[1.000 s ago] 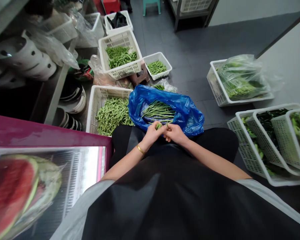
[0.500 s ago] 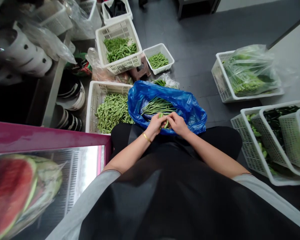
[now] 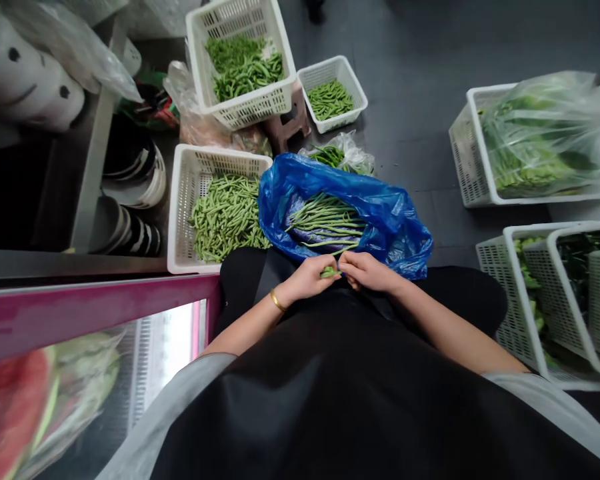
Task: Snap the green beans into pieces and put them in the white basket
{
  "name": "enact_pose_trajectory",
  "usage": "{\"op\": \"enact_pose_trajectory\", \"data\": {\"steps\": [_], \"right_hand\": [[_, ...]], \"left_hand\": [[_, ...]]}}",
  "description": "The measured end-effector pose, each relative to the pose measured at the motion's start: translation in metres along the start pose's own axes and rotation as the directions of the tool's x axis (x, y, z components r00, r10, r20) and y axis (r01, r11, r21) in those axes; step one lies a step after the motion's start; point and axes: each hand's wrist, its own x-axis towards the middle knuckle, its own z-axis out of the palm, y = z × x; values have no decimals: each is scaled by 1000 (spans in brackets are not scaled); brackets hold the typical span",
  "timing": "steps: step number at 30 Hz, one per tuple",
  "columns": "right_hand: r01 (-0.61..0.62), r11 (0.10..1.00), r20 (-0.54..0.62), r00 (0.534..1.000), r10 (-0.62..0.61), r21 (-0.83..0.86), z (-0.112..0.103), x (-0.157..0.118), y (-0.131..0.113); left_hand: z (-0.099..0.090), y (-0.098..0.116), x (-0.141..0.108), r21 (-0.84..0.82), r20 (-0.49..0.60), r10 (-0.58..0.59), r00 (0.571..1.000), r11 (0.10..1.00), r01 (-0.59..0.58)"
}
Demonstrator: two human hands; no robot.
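Observation:
My left hand [image 3: 311, 279], with a gold bangle at the wrist, is closed around short green bean pieces [image 3: 329, 272]. Close beside it, my right hand [image 3: 366, 271] is pinched; a long bean [image 3: 345, 249] runs up near its fingers, and what lies between its fingertips is too small to tell. Both hands are over my lap at the near edge of a blue plastic bag [image 3: 397, 217]. Inside the open bag lie long green beans [image 3: 325, 217]. On the left, a white basket [image 3: 177, 213] holds a heap of short bean pieces [image 3: 227, 217].
Beyond the bag are a large basket of green peppers [image 3: 247, 73], a small basket of green pods [image 3: 330, 100] and a clear bag [image 3: 360, 157]. White vegetable baskets [image 3: 485, 160] stand at the right. A pink-edged glass case [image 3: 95, 303] is at the near left.
The view has shifted downward and closer. My hands have drawn slightly apart and nearer my body, and the long bean now shows by my right hand.

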Motion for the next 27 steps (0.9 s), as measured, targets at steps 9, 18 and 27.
{"op": "enact_pose_trajectory", "data": {"steps": [9, 18, 27], "right_hand": [[-224, 857, 271, 885, 378, -463, -25, 20, -7], [-323, 322, -356, 933, -49, -890, 6, 176, -52], [-317, 247, -354, 928, -121, -916, -17, 77, -41]], "left_hand": [[-31, -18, -9, -658, -331, -337, 882, 752, 41], [-42, -25, -20, -928, -131, -527, 839, 362, 83], [-39, -30, 0, -897, -116, -598, 793, 405, 174]]}}
